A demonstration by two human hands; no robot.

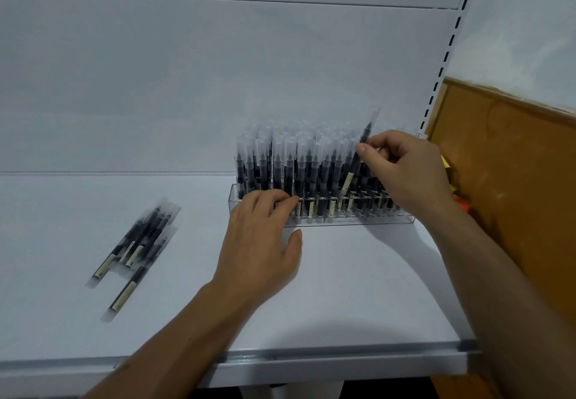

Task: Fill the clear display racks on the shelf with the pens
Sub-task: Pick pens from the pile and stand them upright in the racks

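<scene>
A clear display rack [405,220] stands on the white shelf [343,289] at the right, packed with upright black pens with frosted caps [296,161]. My right hand [408,171] pinches one pen [361,149], tilted, its lower end down among the pens at the rack's right part. My left hand [261,236] rests against the rack's front left with straight, relaxed fingers, the fingertips touching the pens there. Several loose pens [137,242] lie in a pile on the shelf at the left.
The shelf's back panel [218,86] rises behind the rack. A slotted upright [442,68] runs along the right side, with a brown board [514,180] beyond it. The shelf's metal front edge [343,356] is near me.
</scene>
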